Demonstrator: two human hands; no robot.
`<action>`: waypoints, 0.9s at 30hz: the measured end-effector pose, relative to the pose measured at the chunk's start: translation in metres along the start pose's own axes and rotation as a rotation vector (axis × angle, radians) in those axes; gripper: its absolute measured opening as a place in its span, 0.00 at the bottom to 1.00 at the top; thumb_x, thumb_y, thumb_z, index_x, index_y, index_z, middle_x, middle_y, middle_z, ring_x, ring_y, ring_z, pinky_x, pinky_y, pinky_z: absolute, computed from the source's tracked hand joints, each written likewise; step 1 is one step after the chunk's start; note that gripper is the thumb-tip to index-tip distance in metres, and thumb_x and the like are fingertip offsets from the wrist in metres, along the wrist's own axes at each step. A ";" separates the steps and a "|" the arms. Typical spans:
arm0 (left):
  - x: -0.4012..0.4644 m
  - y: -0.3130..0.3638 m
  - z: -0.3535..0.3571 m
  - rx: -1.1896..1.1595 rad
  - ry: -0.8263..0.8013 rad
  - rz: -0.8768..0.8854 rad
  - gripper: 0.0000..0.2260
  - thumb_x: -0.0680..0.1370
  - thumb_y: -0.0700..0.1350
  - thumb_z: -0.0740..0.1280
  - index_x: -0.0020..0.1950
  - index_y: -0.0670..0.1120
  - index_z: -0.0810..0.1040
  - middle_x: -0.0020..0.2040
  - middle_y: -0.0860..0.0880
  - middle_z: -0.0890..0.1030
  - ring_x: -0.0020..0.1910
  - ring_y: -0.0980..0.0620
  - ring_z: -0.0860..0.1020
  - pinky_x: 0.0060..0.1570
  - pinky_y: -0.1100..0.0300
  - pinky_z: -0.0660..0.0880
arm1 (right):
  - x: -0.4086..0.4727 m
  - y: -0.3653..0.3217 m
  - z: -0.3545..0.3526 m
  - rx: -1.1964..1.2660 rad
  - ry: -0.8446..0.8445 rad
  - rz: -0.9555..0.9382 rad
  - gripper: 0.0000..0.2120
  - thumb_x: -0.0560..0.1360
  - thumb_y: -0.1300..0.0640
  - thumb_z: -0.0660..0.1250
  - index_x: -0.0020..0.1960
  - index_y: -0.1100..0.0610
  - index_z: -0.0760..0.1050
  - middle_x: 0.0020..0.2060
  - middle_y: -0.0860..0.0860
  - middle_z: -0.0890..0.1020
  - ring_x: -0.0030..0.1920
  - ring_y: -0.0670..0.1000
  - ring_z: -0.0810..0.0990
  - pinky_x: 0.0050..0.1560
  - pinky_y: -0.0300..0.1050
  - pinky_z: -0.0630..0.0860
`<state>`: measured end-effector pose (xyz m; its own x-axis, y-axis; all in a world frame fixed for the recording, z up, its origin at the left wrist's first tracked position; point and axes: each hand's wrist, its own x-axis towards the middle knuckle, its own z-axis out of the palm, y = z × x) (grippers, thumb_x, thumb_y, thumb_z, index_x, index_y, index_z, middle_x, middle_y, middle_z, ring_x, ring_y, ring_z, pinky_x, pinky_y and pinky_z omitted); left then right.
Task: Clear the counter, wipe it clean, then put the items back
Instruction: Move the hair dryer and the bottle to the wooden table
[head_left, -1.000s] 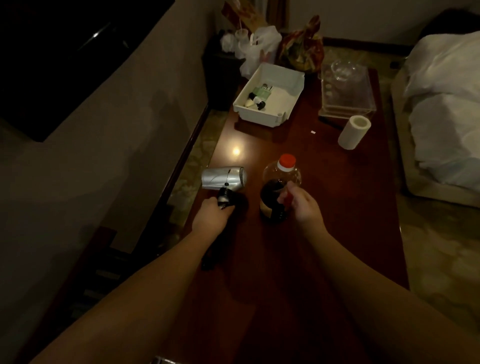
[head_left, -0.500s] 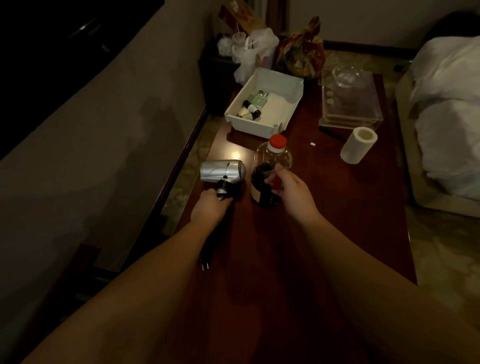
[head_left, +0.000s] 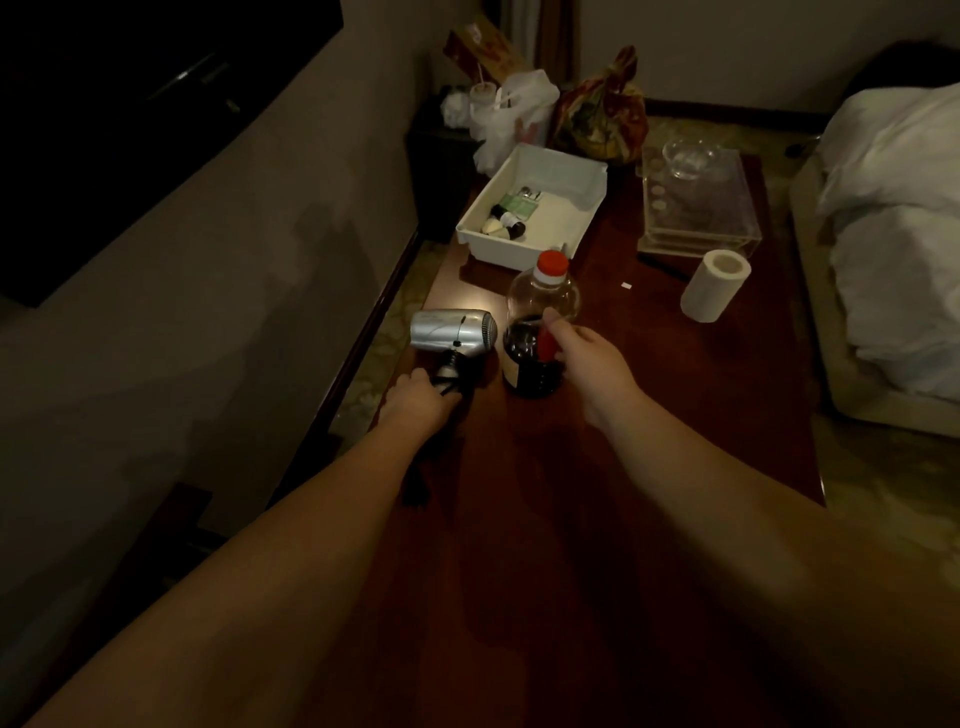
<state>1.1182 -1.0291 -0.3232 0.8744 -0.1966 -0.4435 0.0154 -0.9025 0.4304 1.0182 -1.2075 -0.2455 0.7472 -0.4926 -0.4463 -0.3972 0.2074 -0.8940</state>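
My left hand (head_left: 418, 397) curls around the black handle of the silver hair dryer (head_left: 451, 332), which lies on the dark wooden counter (head_left: 649, 415) near its left edge, barrel pointing right toward the bottle (head_left: 537, 332). My right hand (head_left: 592, 364) wraps the bottle's side, fingers bent against it. The bottle stands upright, red cap up, dark liquid low. Farther off sit a white tray (head_left: 540, 208) and a paper roll (head_left: 714, 286).
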 end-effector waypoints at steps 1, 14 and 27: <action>-0.006 -0.004 -0.002 -0.023 0.008 0.011 0.26 0.74 0.61 0.65 0.63 0.43 0.71 0.59 0.42 0.74 0.57 0.40 0.75 0.57 0.45 0.74 | -0.003 0.000 -0.002 -0.043 0.017 -0.007 0.26 0.74 0.38 0.66 0.64 0.54 0.73 0.56 0.49 0.77 0.56 0.49 0.74 0.50 0.43 0.66; -0.187 -0.053 -0.058 -0.088 0.052 0.220 0.18 0.80 0.52 0.63 0.66 0.43 0.73 0.60 0.46 0.75 0.48 0.50 0.76 0.43 0.58 0.72 | -0.143 0.015 0.003 -0.605 0.014 -0.074 0.15 0.78 0.54 0.61 0.60 0.62 0.73 0.46 0.56 0.79 0.45 0.54 0.78 0.49 0.51 0.74; -0.419 -0.178 -0.120 0.018 0.177 0.267 0.15 0.80 0.54 0.62 0.61 0.47 0.76 0.54 0.50 0.78 0.43 0.55 0.75 0.38 0.60 0.70 | -0.361 0.037 0.068 -1.113 -0.233 -0.373 0.09 0.78 0.50 0.60 0.54 0.53 0.73 0.49 0.53 0.79 0.44 0.51 0.77 0.36 0.42 0.69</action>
<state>0.8075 -0.7400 -0.1195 0.9174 -0.3587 -0.1724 -0.2328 -0.8350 0.4986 0.7698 -0.9647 -0.1207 0.9474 -0.1775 -0.2662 -0.2923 -0.8182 -0.4951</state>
